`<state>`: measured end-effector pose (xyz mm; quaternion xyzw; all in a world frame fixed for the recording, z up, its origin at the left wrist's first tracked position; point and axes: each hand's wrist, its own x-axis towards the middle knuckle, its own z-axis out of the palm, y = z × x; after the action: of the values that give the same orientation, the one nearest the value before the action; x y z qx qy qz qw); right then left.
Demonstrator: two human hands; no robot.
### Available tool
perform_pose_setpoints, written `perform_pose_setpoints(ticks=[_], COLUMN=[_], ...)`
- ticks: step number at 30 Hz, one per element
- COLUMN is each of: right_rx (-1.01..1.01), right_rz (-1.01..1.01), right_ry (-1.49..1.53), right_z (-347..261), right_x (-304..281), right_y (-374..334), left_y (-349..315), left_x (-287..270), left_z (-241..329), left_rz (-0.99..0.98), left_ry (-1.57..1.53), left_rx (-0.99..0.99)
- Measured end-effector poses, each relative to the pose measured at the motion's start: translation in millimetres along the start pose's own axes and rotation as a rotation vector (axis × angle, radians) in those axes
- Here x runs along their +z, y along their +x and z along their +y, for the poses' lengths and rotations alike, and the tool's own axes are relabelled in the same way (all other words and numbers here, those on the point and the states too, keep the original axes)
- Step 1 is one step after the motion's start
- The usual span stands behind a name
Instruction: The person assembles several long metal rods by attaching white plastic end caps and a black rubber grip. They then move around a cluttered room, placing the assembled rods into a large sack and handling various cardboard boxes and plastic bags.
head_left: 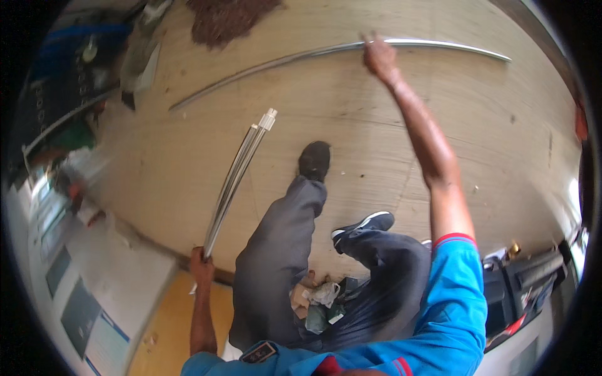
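Note:
My left hand (201,264) is closed around the near ends of a bundle of shiny metal rails (235,180) that slant up and away over the wooden board. My right hand (379,55) reaches far forward, its fingers closed on a long thin metal strip (263,66) that lies across the far part of the board. The strip bows across the view from left to right. My legs in grey trousers and dark shoes (315,160) stand on the board between the two arms.
A large wooden board (501,138) covers the floor. A brown pile (222,19) lies at its far edge. Blue and dark clutter (63,75) sits at the far left, papers and panels (81,301) at the near left, black cases (527,282) at the right, crumpled bags (320,301) by my feet.

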<state>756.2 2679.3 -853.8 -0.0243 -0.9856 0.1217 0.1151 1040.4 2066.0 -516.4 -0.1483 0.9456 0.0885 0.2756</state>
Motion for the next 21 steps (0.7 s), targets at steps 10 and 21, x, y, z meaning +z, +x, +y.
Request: perform_pose_setpoints(ticks=[10,21], right_rx=[-0.227,-0.169], right_rz=[-0.758,-1.301], right_ry=[-0.077,0.155], right_z=[-34.1,-119.5], right_x=[-68.4,-422.4], right_y=[-18.7,-81.9], left_y=[-131.9,-298.8], left_x=[78.9,16.1], left_z=[5.4,3.3], left_rz=[-0.067,0.061], left_ry=[-0.357,-0.783], left_rx=[-0.436,-0.489])
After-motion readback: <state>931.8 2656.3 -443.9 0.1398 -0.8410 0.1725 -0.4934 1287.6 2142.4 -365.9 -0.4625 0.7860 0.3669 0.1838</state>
